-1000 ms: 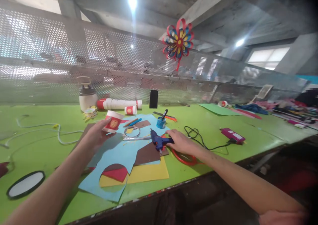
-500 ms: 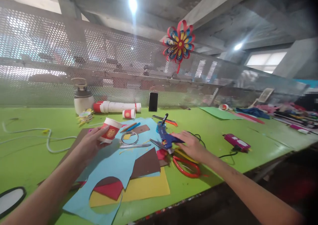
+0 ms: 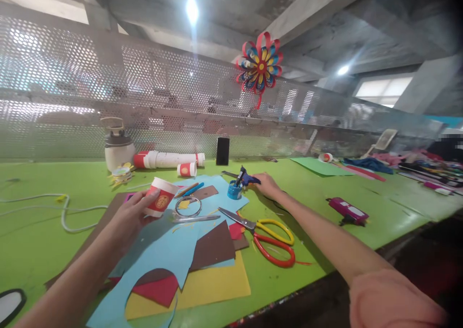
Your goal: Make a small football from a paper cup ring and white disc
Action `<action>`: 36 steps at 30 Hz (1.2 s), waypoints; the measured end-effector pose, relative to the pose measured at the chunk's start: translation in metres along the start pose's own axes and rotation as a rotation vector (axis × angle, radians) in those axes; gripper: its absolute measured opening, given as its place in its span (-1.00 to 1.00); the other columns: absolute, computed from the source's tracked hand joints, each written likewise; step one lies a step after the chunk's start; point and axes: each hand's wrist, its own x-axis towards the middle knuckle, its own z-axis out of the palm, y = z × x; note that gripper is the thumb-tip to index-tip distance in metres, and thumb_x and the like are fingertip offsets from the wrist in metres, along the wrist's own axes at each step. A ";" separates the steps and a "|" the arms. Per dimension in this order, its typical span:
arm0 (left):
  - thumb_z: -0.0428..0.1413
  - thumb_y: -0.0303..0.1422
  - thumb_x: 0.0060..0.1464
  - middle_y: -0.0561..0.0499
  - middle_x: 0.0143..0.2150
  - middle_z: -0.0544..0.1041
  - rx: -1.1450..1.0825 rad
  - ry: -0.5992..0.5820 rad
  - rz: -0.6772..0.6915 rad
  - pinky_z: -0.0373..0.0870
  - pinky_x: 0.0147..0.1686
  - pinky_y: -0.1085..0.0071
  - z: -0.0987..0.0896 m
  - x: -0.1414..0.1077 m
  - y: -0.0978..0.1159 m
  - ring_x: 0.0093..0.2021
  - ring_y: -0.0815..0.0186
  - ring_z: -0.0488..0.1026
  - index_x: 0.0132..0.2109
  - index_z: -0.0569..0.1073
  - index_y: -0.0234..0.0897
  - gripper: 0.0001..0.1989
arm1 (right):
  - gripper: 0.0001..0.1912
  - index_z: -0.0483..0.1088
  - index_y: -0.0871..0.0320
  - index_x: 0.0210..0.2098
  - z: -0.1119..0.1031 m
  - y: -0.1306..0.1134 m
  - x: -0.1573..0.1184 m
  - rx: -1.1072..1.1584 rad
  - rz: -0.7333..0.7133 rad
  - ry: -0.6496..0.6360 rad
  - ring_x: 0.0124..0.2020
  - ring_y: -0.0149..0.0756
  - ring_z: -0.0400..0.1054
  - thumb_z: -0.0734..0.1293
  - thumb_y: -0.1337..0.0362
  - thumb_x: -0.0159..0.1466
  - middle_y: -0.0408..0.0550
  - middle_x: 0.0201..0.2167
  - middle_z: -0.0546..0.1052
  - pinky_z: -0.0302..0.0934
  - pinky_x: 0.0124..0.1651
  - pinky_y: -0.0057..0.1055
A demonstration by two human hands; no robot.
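Note:
My left hand (image 3: 139, 210) is closed around a red and white paper cup (image 3: 161, 198), held tilted above the blue paper (image 3: 162, 241). Farther off on the right, my right hand (image 3: 268, 185) grips a dark blue glue gun (image 3: 250, 178). The gun is beside a small blue tub (image 3: 235, 191) with a black marker-like stick (image 3: 240, 174) in it; whether they touch I cannot tell. Nearer to me lie large scissors (image 3: 249, 223) with one yellow and one red handle. A round metal ring (image 3: 188, 206) and a clear pen-like stick (image 3: 197, 218) rest on the blue paper.
Brown paper (image 3: 216, 246) and yellow paper (image 3: 213, 280) overlap on the green table (image 3: 311, 251). Behind stand a white jug (image 3: 119, 153), a stack of cups (image 3: 166, 160), another cup (image 3: 187, 169) and a dark phone-like slab (image 3: 223, 151). A magenta device (image 3: 347, 211) lies right.
My right hand has carried the glue gun away from me, from above the scissors to beside the blue tub. The scissors now show fully. My left hand still holds the cup.

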 end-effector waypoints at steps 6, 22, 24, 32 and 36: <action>0.36 -0.03 -0.13 0.04 -0.25 0.56 0.035 -0.018 -0.012 0.42 -0.34 0.47 0.001 -0.001 0.001 -0.28 0.31 0.44 -0.11 0.50 -0.28 -0.47 | -0.66 0.38 0.17 0.10 0.020 -0.021 0.004 -0.003 0.060 -0.027 -0.01 -0.16 0.43 0.32 0.19 0.38 0.05 0.08 0.46 0.38 0.01 -0.10; 0.34 -0.01 -0.13 -0.02 -0.20 0.58 -0.015 -0.020 0.020 0.39 -0.32 0.42 0.010 -0.007 0.002 -0.28 0.29 0.47 -0.07 0.48 -0.30 -0.43 | -0.64 0.36 0.19 0.12 0.006 -0.076 -0.010 0.251 0.259 -0.007 -0.05 -0.18 0.45 0.33 0.18 0.38 0.05 0.05 0.47 0.41 -0.04 -0.12; 0.34 -0.02 -0.12 -0.02 -0.21 0.58 -0.026 -0.006 0.028 0.39 -0.32 0.42 0.009 -0.007 0.003 -0.29 0.29 0.48 -0.06 0.48 -0.30 -0.43 | -0.64 0.36 0.18 0.12 0.015 -0.090 -0.010 0.265 0.275 0.016 -0.02 -0.16 0.44 0.33 0.18 0.38 0.06 0.08 0.46 0.39 -0.01 -0.10; 0.31 0.01 -0.09 -0.08 -0.15 0.59 -0.049 -0.033 0.050 0.39 -0.28 0.37 0.012 -0.012 0.003 -0.22 0.22 0.50 -0.03 0.48 -0.31 -0.41 | -0.64 0.36 0.19 0.11 0.015 -0.104 0.013 0.319 0.307 0.059 -0.04 -0.17 0.45 0.33 0.18 0.38 0.05 0.06 0.47 0.40 -0.03 -0.11; 0.28 0.01 -0.06 -0.09 -0.15 0.60 -0.001 -0.055 0.044 0.38 -0.28 0.35 0.020 -0.019 0.004 -0.23 0.20 0.52 -0.01 0.49 -0.28 -0.44 | -0.63 0.36 0.18 0.12 0.014 -0.114 0.068 0.330 0.300 0.069 -0.02 -0.16 0.44 0.33 0.18 0.38 0.06 0.07 0.46 0.40 -0.02 -0.10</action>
